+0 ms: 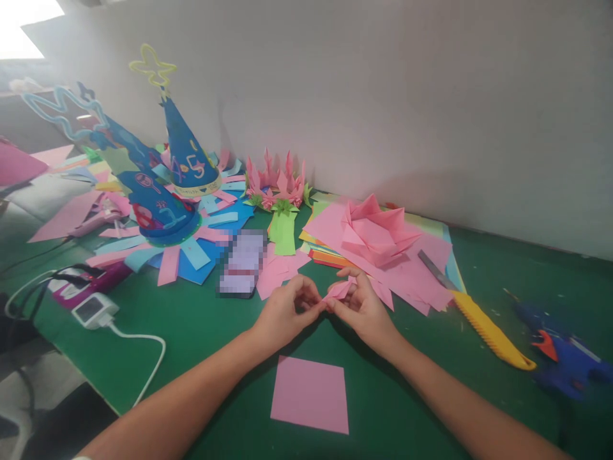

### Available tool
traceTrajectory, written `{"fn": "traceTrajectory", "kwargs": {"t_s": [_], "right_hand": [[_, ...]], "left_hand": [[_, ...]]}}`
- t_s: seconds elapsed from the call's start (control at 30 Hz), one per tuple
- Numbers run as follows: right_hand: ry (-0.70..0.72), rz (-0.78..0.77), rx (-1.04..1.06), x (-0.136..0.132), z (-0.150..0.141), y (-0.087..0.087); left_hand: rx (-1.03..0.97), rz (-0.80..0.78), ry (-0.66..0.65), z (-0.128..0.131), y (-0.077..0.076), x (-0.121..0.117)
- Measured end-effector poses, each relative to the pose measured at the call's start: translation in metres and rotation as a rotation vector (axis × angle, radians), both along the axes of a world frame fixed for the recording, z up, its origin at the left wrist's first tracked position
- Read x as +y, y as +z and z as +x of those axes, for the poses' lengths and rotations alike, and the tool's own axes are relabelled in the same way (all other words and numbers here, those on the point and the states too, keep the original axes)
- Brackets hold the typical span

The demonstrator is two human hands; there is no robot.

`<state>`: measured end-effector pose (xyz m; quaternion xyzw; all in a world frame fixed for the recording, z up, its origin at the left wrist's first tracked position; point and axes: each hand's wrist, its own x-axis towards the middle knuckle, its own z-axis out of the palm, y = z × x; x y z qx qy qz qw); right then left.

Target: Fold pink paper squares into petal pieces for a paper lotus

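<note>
Between my two hands, above the green table, is a small piece of folded pink paper (339, 291). My left hand (293, 303) pinches its left tip between thumb and fingers. The paper's wider end lies in my right hand (361, 306), whose thumb presses on it from below and whose fingers curl behind. A flat pink paper square (310, 395) lies on the table in front of my forearms. Just beyond my hands, a pink folded-paper flower (376, 229) rests on a stack of coloured sheets (330, 223).
A yellow utility knife (493, 329) with its blade out and a blue glue gun (565, 351) lie at right. A phone (243, 263), blue cone hats (165, 204), a paper crown (278, 182) and a purple power strip (90, 281) with cables stand left. The wall (407, 96) closes the back.
</note>
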<state>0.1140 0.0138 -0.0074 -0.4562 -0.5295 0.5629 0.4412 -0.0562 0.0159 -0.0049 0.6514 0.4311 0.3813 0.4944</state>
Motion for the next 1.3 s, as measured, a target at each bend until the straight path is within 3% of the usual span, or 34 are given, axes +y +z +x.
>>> {"fn": "traceTrajectory", "kwargs": {"t_s": [0.33,0.73,1.03,1.3], "right_hand": [[-0.046,0.056,0.057,0.0019,0.0001,-0.0015],[-0.066,0.093,0.120,0.0028,0.0002,-0.0027],[-0.086,0.114,0.109,0.0028,-0.0005,-0.0014],[-0.069,0.100,0.137,0.0022,-0.0006,0.0003]], "left_hand": [[-0.032,-0.022,0.027,-0.0017,-0.0003,0.0009],[-0.267,-0.315,0.093,0.0005,0.0005,0.0058],[-0.240,-0.248,0.107,0.0023,0.0010,0.0032],[-0.325,-0.366,0.120,0.0019,0.0067,0.0040]]}}
